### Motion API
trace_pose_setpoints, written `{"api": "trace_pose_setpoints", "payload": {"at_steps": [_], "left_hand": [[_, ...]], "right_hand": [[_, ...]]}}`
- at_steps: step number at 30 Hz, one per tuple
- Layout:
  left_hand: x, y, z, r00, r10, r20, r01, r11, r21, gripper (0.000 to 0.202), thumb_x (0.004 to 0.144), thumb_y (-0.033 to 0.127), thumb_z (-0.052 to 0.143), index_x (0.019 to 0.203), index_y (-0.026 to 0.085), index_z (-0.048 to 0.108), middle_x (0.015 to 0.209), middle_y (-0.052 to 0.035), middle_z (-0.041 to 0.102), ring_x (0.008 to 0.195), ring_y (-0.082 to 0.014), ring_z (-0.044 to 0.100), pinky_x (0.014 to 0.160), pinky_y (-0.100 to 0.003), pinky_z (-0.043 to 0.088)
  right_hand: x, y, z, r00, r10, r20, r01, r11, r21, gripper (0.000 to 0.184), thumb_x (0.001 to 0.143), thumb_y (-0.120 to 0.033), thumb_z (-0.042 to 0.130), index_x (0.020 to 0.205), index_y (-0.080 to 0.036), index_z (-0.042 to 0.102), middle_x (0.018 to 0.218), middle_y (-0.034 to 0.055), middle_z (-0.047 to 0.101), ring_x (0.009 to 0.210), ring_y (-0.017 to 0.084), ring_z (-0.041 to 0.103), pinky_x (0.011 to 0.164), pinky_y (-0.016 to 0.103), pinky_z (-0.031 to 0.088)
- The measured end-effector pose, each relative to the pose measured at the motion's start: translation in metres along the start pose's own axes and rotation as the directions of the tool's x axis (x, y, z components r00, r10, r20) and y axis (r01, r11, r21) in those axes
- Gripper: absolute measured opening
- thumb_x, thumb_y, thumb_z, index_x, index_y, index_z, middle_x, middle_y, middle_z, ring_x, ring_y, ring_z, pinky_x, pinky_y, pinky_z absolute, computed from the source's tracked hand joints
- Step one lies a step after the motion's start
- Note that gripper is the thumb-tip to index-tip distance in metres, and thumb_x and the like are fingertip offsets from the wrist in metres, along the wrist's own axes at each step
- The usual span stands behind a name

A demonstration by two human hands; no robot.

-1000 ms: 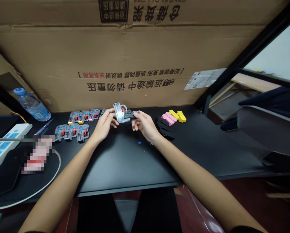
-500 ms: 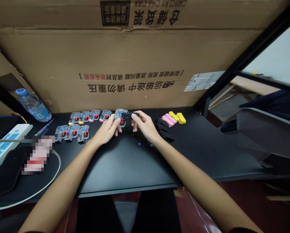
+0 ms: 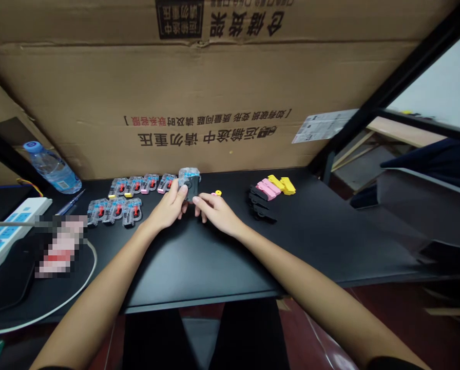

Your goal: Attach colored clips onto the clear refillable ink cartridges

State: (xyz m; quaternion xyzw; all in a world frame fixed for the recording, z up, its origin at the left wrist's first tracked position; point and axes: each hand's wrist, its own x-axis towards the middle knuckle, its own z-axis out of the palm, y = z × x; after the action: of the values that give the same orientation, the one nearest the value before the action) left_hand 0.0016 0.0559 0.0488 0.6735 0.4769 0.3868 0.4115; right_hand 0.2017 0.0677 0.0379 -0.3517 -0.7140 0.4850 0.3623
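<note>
Head view: left hand (image 3: 169, 204) pinching clear-and-black casing (image 3: 192, 186); right hand (image 3: 219, 215) at lower edge, grip unclear

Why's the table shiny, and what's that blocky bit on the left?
Head view: a pale sheen on the table, likely light from above; head view: coarse squares hide the pink-and-red thing, so I can't name it; head view: the clear case's fine details look too small to see.

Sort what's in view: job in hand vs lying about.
Likely job:
clear-and-black plastic piece in left hand
seven clear plastic pieces with red parts
black, pink and yellow plastic pieces

Likely lying about:
clear blue-capped plastic bottle
long white power strip
thin white cable
</note>
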Motion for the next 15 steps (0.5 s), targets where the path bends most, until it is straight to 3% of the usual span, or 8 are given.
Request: {"api": "trace_pose_setpoints", "payload": {"at_steps": [4, 8, 12, 15], "left_hand": [[0.0, 0.001, 0.003, 0.998, 0.043, 0.047, -0.045, 0.998, 0.032, 0.042, 0.109, 0.065, 0.042, 0.101, 0.024, 0.046, 0.069, 0.0059, 0.059, 0.052, -0.0112, 0.053, 0.059, -0.026, 0.043], [0.002, 0.002, 0.003, 0.999, 0.038, 0.023, -0.038, 0.999, 0.004, 0.041, 0.108, 0.06, 0.048, 0.091, 0.023, 0.046, 0.072, 0.0047, 0.06, 0.054, -0.0104, 0.054, 0.058, -0.026, 0.042], [0.004, 0.007, -0.002, 0.999, 0.04, -0.03, -0.041, 0.999, -0.034, 0.042, 0.107, 0.058, 0.05, 0.085, 0.022, 0.05, 0.067, 0.0041, 0.057, 0.053, -0.0101, 0.051, 0.055, -0.025, 0.038], [0.004, 0.011, -0.005, 0.998, 0.053, -0.043, -0.055, 0.998, -0.026, 0.041, 0.106, 0.056, 0.053, 0.083, 0.022, 0.052, 0.063, 0.0046, 0.055, 0.051, -0.0101, 0.048, 0.055, -0.024, 0.037]], "right_hand": [[0.003, -0.002, -0.008, 0.994, 0.002, -0.107, -0.001, 1.0, 0.011, 0.048, 0.1, -0.063, 0.063, 0.077, -0.021, 0.059, 0.071, -0.0012, 0.067, 0.052, 0.012, 0.057, 0.057, 0.027, 0.045], [0.008, -0.001, -0.018, 0.989, 0.027, -0.145, -0.016, 0.997, 0.081, 0.047, 0.095, -0.063, 0.069, 0.077, -0.021, 0.062, 0.07, -0.0008, 0.068, 0.051, 0.012, 0.058, 0.055, 0.027, 0.047], [0.013, 0.0, -0.031, 0.936, 0.08, -0.343, 0.003, 0.972, 0.234, 0.049, 0.09, -0.068, 0.074, 0.076, -0.022, 0.062, 0.064, -0.0015, 0.065, 0.047, 0.012, 0.056, 0.051, 0.026, 0.048], [0.016, 0.0, -0.038, 0.907, 0.087, -0.412, 0.04, 0.956, 0.29, 0.049, 0.088, -0.067, 0.078, 0.076, -0.023, 0.061, 0.06, -0.002, 0.063, 0.048, 0.012, 0.058, 0.049, 0.025, 0.048]]}}
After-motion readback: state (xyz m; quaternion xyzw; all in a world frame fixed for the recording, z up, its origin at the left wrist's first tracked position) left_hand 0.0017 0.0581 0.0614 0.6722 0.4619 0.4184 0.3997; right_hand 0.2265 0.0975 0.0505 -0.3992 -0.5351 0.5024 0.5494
